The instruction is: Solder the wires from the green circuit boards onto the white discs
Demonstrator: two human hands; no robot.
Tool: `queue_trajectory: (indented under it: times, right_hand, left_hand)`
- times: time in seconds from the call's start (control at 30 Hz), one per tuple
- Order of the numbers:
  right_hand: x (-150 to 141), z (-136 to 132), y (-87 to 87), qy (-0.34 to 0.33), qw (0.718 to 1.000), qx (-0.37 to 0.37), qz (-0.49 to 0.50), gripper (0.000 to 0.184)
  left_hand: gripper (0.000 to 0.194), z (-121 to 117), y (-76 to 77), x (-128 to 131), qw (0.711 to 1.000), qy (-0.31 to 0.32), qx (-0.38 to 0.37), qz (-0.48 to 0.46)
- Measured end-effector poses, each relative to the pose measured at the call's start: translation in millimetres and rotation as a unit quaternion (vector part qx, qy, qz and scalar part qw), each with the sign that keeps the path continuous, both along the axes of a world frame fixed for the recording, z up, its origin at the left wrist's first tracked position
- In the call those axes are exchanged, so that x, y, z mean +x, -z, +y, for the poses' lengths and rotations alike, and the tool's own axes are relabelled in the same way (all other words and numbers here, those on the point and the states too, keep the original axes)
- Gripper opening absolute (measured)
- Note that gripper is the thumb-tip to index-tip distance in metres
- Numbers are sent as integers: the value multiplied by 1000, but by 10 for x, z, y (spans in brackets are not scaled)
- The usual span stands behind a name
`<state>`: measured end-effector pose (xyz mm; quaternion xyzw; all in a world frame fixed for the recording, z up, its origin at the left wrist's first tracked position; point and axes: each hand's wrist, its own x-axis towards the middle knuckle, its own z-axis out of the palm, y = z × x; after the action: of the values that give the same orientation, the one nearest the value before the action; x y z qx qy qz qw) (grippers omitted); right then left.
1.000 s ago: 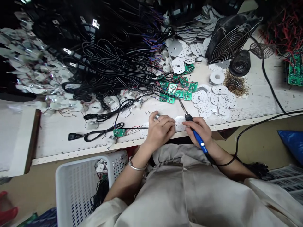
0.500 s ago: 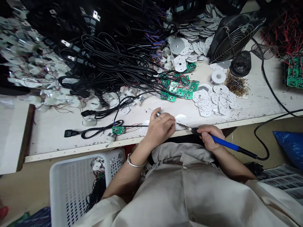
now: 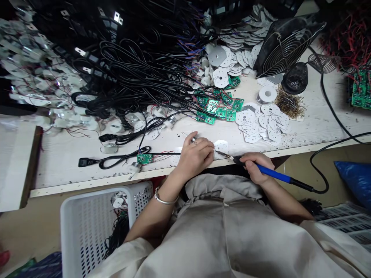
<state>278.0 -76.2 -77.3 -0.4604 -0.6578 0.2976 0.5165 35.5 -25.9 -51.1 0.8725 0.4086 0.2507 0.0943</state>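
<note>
My right hand (image 3: 256,166) is wrapped round a blue-handled soldering iron (image 3: 274,172). The iron's tip meets the near edge of a white plate (image 3: 221,146), right by my left fingertips. My left hand (image 3: 197,155) is closed over the plate's left side, fingers curled down; what they pinch is hidden. A small silvery cylindrical part (image 3: 193,139) shows behind its index finger. Left of that hand, a green circuit board (image 3: 144,158) has thin red wires and a black cable running toward it. A small motor (image 3: 135,168) lies just below the board.
Black cables (image 3: 139,77) are heaped at the back, with white motor parts (image 3: 34,77) to the left. White plates (image 3: 262,121), a solder spool (image 3: 266,94) and a fan (image 3: 286,48) stand right. The iron's cord (image 3: 327,170) loops off the table edge. A plastic basket (image 3: 95,193) sits below.
Almost nothing differs. Both hands and the soldering iron hold nearly the same place, with only a very slight shift of the whole view.
</note>
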Motion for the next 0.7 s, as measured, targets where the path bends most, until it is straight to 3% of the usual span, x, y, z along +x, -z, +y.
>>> queue_trajectory:
  times: [0.33,0.7]
  right_hand:
    - [-5,10,-24,11,999,-1,-42,21]
    - [-20,74,-81,-23,997,48,-56,18]
  left_hand:
    - [12,-7,-17,4,999,-7,-41,-1]
    - [11,-13,8,5,1000,-7,-16,-1]
